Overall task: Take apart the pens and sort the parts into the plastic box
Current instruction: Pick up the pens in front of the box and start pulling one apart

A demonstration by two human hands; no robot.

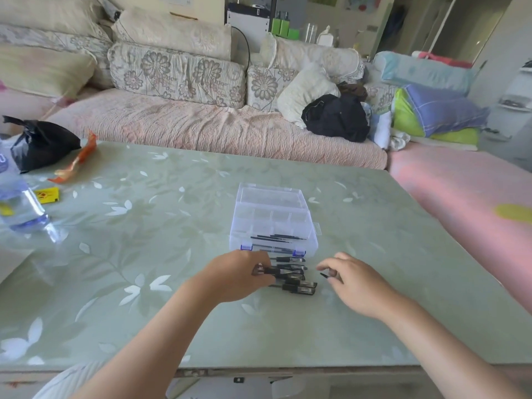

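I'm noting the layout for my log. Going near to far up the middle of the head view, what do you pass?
Table edge → pens → box → sofa → flowered cushion.

two forearms (161, 326) are being shown uncovered from elbow to wrist, and the left hand (236, 276) and right hand (355, 283) are likewise being left bare. both forearms are being cropped by the bottom edge. a pale, finely ribbed white fabric (72, 378) is being glimpsed at the lower left edge beside the left elbow; whether it is being worn as clothing cannot be told.
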